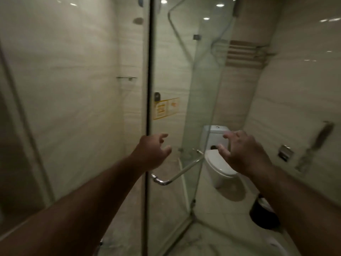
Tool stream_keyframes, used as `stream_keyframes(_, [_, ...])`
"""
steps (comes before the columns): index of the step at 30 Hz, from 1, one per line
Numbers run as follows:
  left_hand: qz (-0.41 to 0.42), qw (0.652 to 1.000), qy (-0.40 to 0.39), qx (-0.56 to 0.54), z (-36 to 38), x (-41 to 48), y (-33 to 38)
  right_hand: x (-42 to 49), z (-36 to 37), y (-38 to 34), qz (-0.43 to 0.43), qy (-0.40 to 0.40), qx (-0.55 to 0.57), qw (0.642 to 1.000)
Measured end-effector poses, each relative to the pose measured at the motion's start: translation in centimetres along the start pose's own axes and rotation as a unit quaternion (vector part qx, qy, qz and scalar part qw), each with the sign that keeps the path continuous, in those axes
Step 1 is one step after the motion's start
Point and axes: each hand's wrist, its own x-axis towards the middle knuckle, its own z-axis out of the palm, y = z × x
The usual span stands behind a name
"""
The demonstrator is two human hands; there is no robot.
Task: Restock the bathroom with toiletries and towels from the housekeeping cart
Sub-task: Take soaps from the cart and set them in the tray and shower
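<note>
At the dark left edge of the glass shower door, the left hand hovers with fingers loosely curled and empty, just above the door's chrome handle bar. Right of the door, the right hand spreads relaxed, empty fingers before the toilet. High to the door's right, a wall rack carries what look like striped towels, blurred.

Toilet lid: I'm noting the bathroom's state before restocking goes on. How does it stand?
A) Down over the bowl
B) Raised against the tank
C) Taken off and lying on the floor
A: the white lid lies flat over the bowl, below the tank and not leaning on it.
</note>
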Motion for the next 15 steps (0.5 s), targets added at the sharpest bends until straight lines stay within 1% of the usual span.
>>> stream_keyframes(3, [0.030, 0.999, -0.031, 0.016, 5.0, 1.5, 5.1, -1.0, -1.1, 7.2, 0.030, -0.030, -0.028, 0.999])
stream_keyframes(6, [0.057, 0.997, -0.046, 0.020, 9.7, 2.5, 10.3, -2.1, -2.5, 15.0, 0.086, -0.042, -0.049, 0.994])
stream_keyframes(11, [0.122, 0.990, -0.066, 0.019, 17.2, 4.2, 19.5, -5.5, -5.5, 26.7, 0.178, -0.028, -0.058, 0.982])
stream_keyframes(15, [0.194, 0.973, -0.124, 0.027, 24.0, 4.3, 27.9, -9.7, -7.8, 34.8, 0.246, -0.028, -0.065, 0.967])
